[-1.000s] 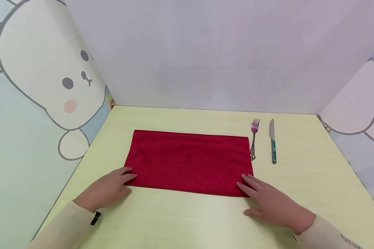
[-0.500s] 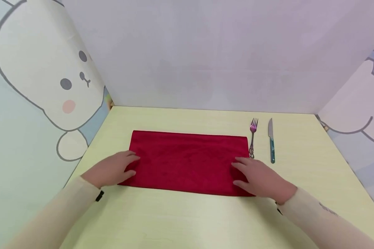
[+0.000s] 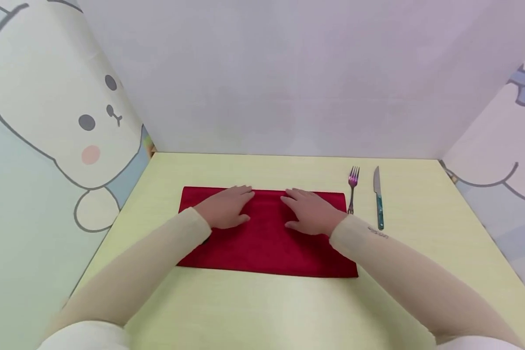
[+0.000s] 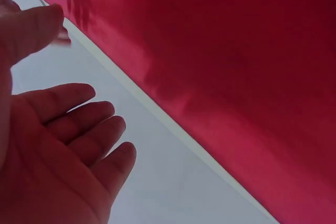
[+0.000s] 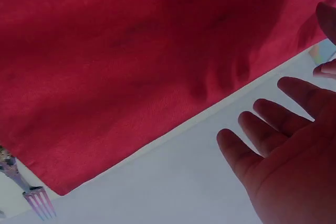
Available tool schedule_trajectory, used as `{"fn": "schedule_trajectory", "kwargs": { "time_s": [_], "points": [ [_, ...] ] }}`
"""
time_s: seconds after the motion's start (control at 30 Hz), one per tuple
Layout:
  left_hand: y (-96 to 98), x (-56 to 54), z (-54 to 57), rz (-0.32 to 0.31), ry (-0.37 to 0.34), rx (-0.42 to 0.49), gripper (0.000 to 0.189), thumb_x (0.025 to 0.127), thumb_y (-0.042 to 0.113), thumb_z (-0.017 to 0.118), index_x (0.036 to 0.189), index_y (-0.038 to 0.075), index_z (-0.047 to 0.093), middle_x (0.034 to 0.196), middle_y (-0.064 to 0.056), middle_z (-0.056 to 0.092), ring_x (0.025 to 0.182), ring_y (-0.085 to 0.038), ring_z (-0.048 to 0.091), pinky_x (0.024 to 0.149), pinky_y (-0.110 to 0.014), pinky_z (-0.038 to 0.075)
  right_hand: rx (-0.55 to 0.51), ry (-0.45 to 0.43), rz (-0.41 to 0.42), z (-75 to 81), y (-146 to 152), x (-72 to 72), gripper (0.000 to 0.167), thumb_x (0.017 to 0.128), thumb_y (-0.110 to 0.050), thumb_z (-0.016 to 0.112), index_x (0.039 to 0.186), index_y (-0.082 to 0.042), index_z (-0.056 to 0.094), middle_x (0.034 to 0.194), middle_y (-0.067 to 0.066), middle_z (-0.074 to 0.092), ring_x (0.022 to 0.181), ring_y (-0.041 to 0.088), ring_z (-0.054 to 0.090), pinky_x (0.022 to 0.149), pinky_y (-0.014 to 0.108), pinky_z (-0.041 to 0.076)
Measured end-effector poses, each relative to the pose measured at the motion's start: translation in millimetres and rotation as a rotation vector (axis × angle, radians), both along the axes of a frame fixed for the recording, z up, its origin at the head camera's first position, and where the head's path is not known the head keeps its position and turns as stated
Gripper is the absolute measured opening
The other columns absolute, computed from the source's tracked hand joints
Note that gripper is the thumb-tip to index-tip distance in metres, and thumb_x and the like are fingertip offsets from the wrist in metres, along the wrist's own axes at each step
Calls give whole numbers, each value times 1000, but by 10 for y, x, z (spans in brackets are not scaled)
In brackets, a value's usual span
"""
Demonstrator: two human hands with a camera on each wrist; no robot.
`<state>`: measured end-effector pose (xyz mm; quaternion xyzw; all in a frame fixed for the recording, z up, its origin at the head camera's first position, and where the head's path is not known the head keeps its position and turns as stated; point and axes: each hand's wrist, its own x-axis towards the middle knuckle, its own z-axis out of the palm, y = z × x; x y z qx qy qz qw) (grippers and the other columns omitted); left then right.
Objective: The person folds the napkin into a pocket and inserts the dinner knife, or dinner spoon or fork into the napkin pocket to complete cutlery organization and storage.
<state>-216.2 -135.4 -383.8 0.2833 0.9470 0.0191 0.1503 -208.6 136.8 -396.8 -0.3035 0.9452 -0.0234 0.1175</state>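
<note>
A red cloth [image 3: 267,253] lies flat on the table, a wide rectangle with its long sides left to right. Over its far part is my left hand [image 3: 225,208], fingers extended and pointing inward and away. To its right, across a small gap, my right hand [image 3: 312,212] mirrors it with straight fingers. Both wrist views show palms with nothing in them, the left palm [image 4: 52,156] and the right palm [image 5: 299,156], above the cloth. Finger shadows fall on the fabric in the right wrist view.
A fork [image 3: 353,180] lies just right of the cloth, its handle end partly covered by my right sleeve. Farther right is a knife [image 3: 378,199] with a green handle. A pale wall [image 3: 262,97] rises behind the table [image 3: 262,311].
Both hands have left the cloth's near corners and moved forward and inward over its far part, closer to each other. The cloth, fork and knife have kept their places.
</note>
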Motion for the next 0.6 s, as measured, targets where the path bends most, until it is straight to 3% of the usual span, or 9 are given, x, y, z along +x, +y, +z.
{"fn": "schedule_trajectory", "kwargs": {
  "time_s": [0.23,0.4,0.6],
  "points": [
    [336,-108,-158,-105,11,-82,85,97,49,69,163,12,31,169,-7,25,157,-28,16,125,-43,14,17,-28,66,-110,-114,-161,87,93,-52,72,163,-15,34,168,8,28,156,30,18,125,48,16],
    [390,-132,-263,-145,31,-119,90,94,53,71,163,10,32,168,-8,27,156,-29,17,126,-44,14,37,-47,104,-155,-158,-222,88,93,-54,71,162,-13,34,168,8,27,157,29,16,125,49,12],
    [403,-145,-335,-141,28,-150,94,91,54,73,163,11,31,168,-8,27,157,-29,17,125,-42,15,49,-83,103,-154,-195,-271,90,92,-54,72,162,-13,34,168,9,26,157,29,16,125,49,13]
  ]
}}
